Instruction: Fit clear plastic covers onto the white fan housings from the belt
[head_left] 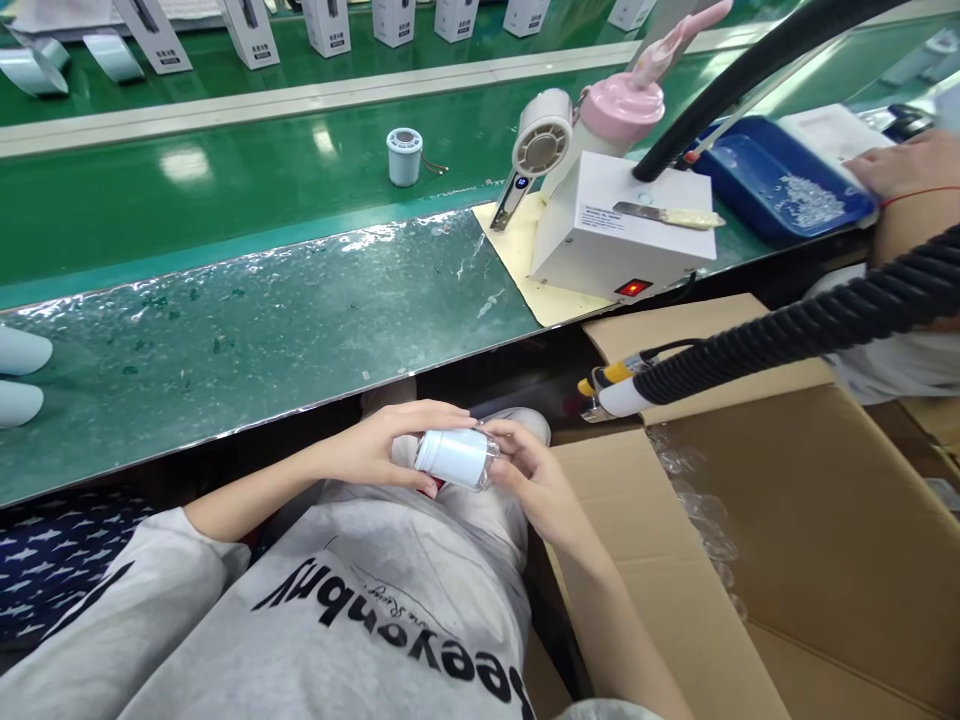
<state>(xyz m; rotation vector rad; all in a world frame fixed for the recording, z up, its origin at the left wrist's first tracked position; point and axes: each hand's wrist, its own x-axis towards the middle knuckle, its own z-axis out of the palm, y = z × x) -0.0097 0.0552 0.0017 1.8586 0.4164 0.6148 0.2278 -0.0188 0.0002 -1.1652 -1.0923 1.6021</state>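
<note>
From the head camera I see both of my hands down in my lap, below the near edge of the workbench [247, 330], closed together on one small white cylinder [452, 457] that lies on its side between them. My left hand [382, 447] wraps over the top and near end of it, fingers curled across, and my right hand [531, 478] pinches the other end, where a clear cap or sleeve [487, 460] seems to sit; I cannot tell whether that clear piece is fully seated. Both grips are closed on the part, thumbs underneath. The cylinder is held just above my grey printed sweatshirt [360, 600], well short of the bench. To my right stands an open cardboard box [810, 560] with clear plastic pieces [709, 520] lying along its inner wall. Above the box a black corrugated hose [810, 325] ends in a yellow and white nozzle [611, 390]. On the bench sits a white box unit [600, 235] with a lit red switch [634, 288], on a yellow mat [517, 260], with a white handheld fan [536, 150] leaning on it. A similar pale cylinder [404, 156] stands upright on the green belt [187, 180]. At far right another person's hand [904, 165] rests by a blue tray [757, 165].
</note>
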